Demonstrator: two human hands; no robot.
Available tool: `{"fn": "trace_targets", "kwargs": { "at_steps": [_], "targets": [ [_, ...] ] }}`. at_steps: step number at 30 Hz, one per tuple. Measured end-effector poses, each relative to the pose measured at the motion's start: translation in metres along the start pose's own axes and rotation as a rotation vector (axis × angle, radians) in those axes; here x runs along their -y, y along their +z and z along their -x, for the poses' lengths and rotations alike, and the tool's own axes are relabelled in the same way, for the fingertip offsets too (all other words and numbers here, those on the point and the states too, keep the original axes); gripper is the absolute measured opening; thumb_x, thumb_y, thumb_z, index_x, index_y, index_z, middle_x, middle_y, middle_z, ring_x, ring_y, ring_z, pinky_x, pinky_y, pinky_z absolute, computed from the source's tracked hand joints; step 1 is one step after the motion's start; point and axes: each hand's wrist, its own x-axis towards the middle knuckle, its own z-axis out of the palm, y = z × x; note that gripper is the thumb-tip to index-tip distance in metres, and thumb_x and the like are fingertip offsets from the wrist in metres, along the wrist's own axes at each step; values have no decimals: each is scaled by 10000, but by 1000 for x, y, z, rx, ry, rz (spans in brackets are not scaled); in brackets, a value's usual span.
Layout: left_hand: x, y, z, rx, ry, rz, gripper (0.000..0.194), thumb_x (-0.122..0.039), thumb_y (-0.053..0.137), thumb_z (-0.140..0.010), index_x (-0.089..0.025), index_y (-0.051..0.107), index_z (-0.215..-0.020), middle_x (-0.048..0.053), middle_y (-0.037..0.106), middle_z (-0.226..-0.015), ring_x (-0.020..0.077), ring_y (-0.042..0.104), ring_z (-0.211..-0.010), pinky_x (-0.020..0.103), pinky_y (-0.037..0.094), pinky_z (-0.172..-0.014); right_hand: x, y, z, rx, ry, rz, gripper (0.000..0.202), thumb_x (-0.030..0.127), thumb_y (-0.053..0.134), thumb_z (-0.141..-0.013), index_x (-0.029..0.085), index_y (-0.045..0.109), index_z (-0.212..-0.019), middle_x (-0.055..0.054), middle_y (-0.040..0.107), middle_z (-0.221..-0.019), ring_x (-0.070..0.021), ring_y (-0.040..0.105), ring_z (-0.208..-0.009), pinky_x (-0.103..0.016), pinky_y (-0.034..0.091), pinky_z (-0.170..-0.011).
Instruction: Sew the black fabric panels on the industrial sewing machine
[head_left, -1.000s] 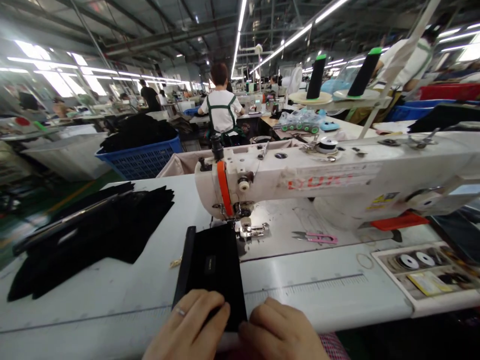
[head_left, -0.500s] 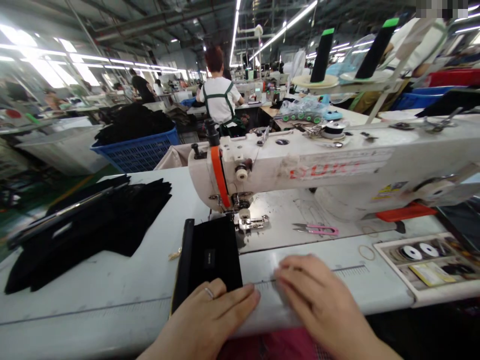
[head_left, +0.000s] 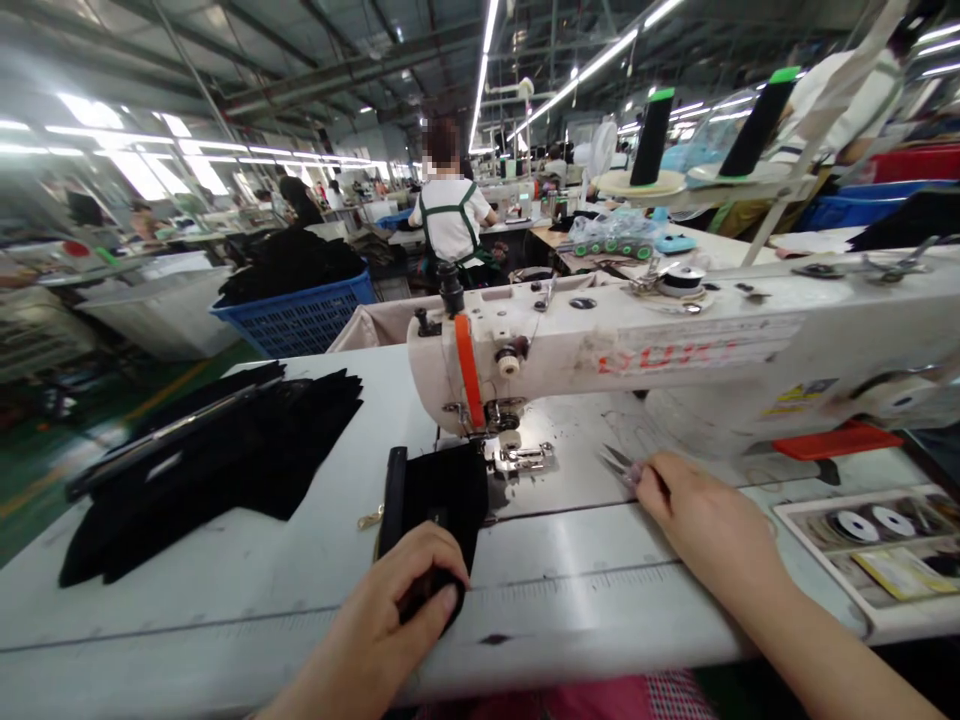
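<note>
Black fabric with a zipper edge (head_left: 444, 482) lies left of the presser foot, its far corner at the needle area of the white sewing machine (head_left: 540, 340). My left hand (head_left: 409, 590) is closed on the near edge of this fabric, fingers curled and thumb pressed against it. My right hand (head_left: 679, 495) is closed round the handles of the thread snips (head_left: 621, 463), whose blades point left over the machine bed. A gold zipper pull (head_left: 370, 520) sticks out from the fabric's left side.
On the table's left lies a stack of black pieces (head_left: 225, 450). A parts tray (head_left: 862, 560) with bobbins sits at the right. Behind the machine are a blue basket (head_left: 300, 312), thread cones (head_left: 651, 138) and a seated person (head_left: 450, 215).
My right hand has moved right and forward and taken hold of the snips. The left hand has gone from lying flat to gripping the fabric, whose near edge is now bent up.
</note>
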Motion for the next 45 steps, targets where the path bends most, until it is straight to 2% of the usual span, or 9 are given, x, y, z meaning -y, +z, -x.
{"fn": "trace_targets", "kwargs": {
  "at_steps": [3,6,9,12,30,40,45],
  "targets": [
    [0,1,-1,-6,-5,38,111,-189,432,-923,-207,536,-892,44,571,-939,182,555,-859,296,442,-784,31,-14,12,148,73,-375,354,457,403,-970,221,446,-710,36,501,-556,-137,495,-496,-243,336,-503],
    [0,1,-1,-24,12,54,107,-207,431,-933,-208,530,-892,40,554,-931,181,545,-867,291,432,-777,76,-31,30,367,62,-738,347,442,469,-944,214,432,-686,52,485,-580,-112,488,-547,-194,354,-509],
    [1,2,1,-41,20,53,98,-219,442,-933,-204,526,-884,40,546,-923,181,542,-857,288,434,-761,116,-39,42,469,-63,-873,326,371,485,-932,198,457,-657,50,507,-595,-95,480,-556,-181,327,-499],
    [3,4,3,-57,22,58,81,-201,456,-923,-204,525,-882,39,547,-928,181,543,-866,290,436,-767,135,-39,46,483,-120,-898,332,343,498,-915,191,453,-623,50,506,-562,-87,467,-520,-184,292,-474],
    [5,6,2,-88,41,95,67,-176,468,-907,-205,519,-873,33,548,-920,174,548,-844,286,442,-748,138,-34,45,551,-64,-848,294,352,460,-881,194,408,-639,47,449,-571,-96,433,-543,-191,280,-487],
    [7,7,3,-95,42,64,62,-195,472,-905,-201,523,-870,43,549,-918,182,553,-840,294,457,-748,139,-33,44,466,-124,-787,280,303,486,-858,196,409,-612,50,460,-534,-92,424,-492,-183,270,-450],
    [4,8,3,-103,76,17,89,-176,462,-912,-198,529,-857,45,558,-906,177,563,-841,292,468,-763,139,-32,44,397,-175,-690,270,281,491,-853,201,405,-610,46,486,-507,-97,442,-451,-215,245,-442]
  ]
}}
